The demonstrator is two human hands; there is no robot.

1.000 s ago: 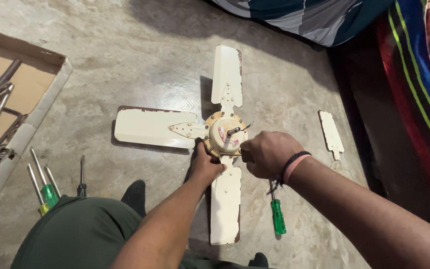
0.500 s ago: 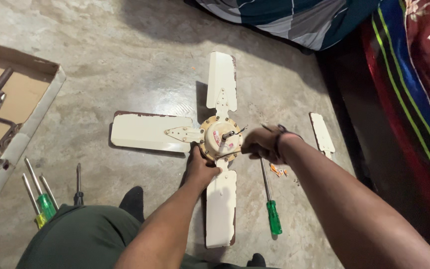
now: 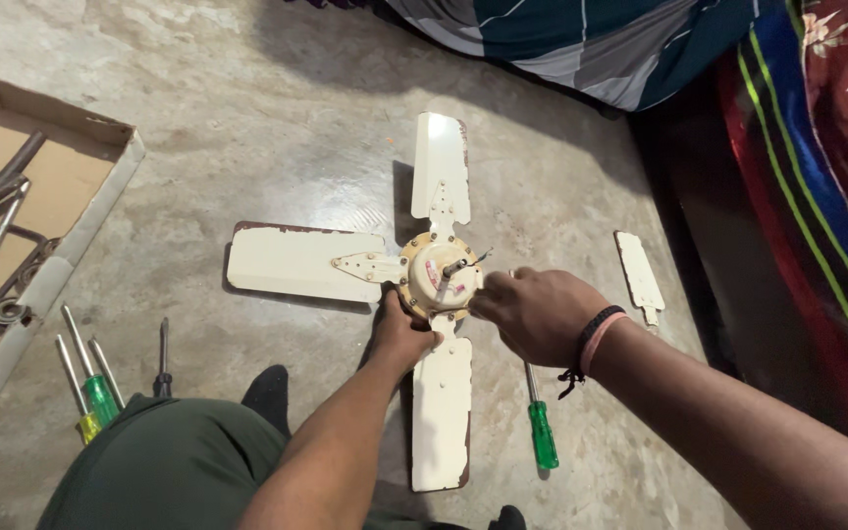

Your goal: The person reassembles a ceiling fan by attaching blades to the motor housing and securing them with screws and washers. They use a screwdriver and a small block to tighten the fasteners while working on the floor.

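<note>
A cream ceiling fan lies on the concrete floor, its round motor hub [image 3: 437, 275] carrying three blades: one to the left [image 3: 296, 260], one far [image 3: 441, 167], one near [image 3: 441, 407]. My left hand [image 3: 401, 334] grips the hub's lower left edge. My right hand [image 3: 538, 312] is closed against the hub's right side, where no blade is mounted; what its fingers pinch is hidden. A detached fourth blade [image 3: 637, 272] lies to the right. A green-handled screwdriver [image 3: 540, 424] lies under my right wrist.
Several screwdrivers [image 3: 90, 378] lie at the lower left beside my knee. An open cardboard box [image 3: 61, 250] with tools sits at the left. Striped and flowered bedding [image 3: 817, 128] borders the right and far side.
My right hand drew back from the hub, then returned to its right side with the knuckles turned up. The left hand stayed on the hub. The view shifted slightly.
</note>
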